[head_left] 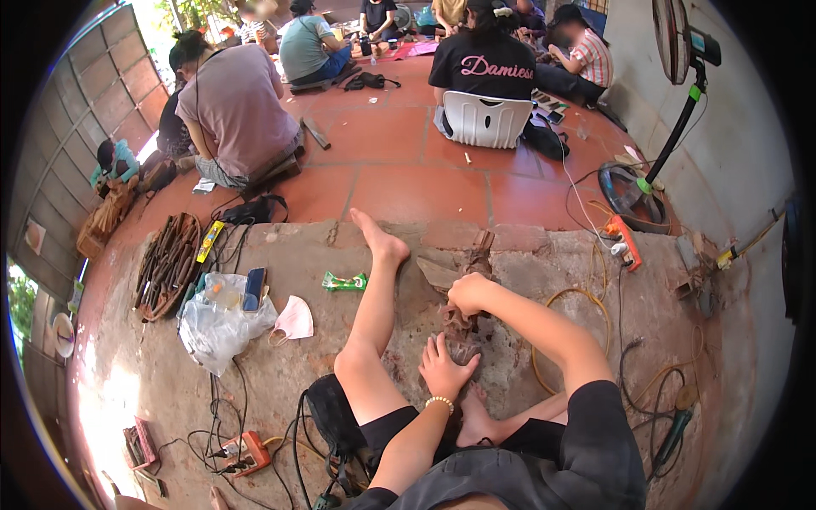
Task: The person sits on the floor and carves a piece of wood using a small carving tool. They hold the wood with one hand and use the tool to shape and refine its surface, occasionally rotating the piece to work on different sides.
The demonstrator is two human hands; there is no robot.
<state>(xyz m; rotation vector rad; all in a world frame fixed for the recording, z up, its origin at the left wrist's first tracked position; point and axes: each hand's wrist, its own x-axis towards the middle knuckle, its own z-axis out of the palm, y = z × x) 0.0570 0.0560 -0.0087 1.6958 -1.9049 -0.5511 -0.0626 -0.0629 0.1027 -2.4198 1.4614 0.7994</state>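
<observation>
Centrally in frame, the right hand (468,295) is fisted over a brown wooden piece (456,323), the left hand (445,365) splayed against it below

Open concrete (413,316) separates the left shin (371,319) from the wooden piece (457,322), with yellow cord (585,291) looped at right.

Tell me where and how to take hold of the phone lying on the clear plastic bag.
Pinch the phone by its two long edges, probably coming from above and the right: it is narrow, points lengthwise away from you, and the bulk of the plastic bag spreads to its left.
</observation>
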